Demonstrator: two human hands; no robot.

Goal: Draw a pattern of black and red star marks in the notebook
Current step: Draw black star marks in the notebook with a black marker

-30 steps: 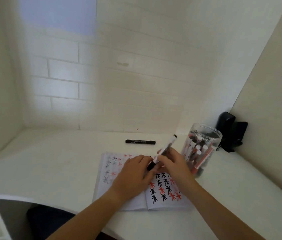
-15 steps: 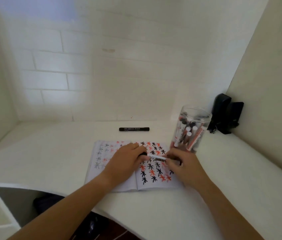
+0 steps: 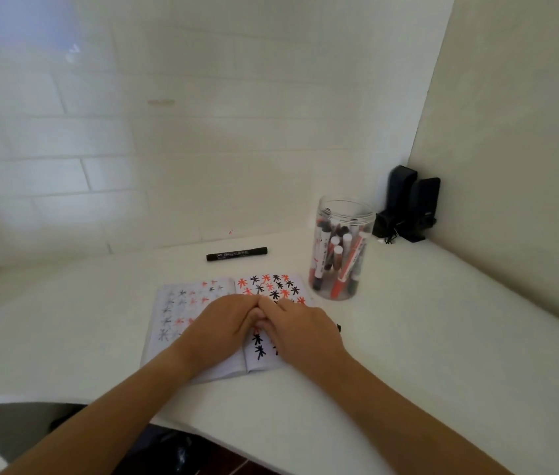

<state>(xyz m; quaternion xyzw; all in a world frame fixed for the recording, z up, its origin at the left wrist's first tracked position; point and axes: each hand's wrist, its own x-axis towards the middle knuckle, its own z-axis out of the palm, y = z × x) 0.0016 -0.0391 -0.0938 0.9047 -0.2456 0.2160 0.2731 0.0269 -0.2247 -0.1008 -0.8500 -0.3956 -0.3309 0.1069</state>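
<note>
The open notebook (image 3: pixel 182 303) lies on the white desk, with black and red star marks (image 3: pixel 271 286) on its right page and fainter marks on the left. My left hand (image 3: pixel 223 327) and my right hand (image 3: pixel 302 334) meet over the middle of the notebook, fingertips pressed together. They close on a marker that is almost wholly hidden; only its black end (image 3: pixel 338 327) pokes out to the right of my right hand. The hands cover the lower rows of stars.
A black marker (image 3: pixel 237 254) lies on the desk behind the notebook. A clear jar (image 3: pixel 341 248) of red and black markers stands at the notebook's right corner. A black device (image 3: pixel 405 207) sits in the back corner. The desk's front edge (image 3: pixel 202 430) curves near me.
The marker, held up at a slant a second ago, came down level over the page. My hands have since closed together along it, hiding nearly all of it.
</note>
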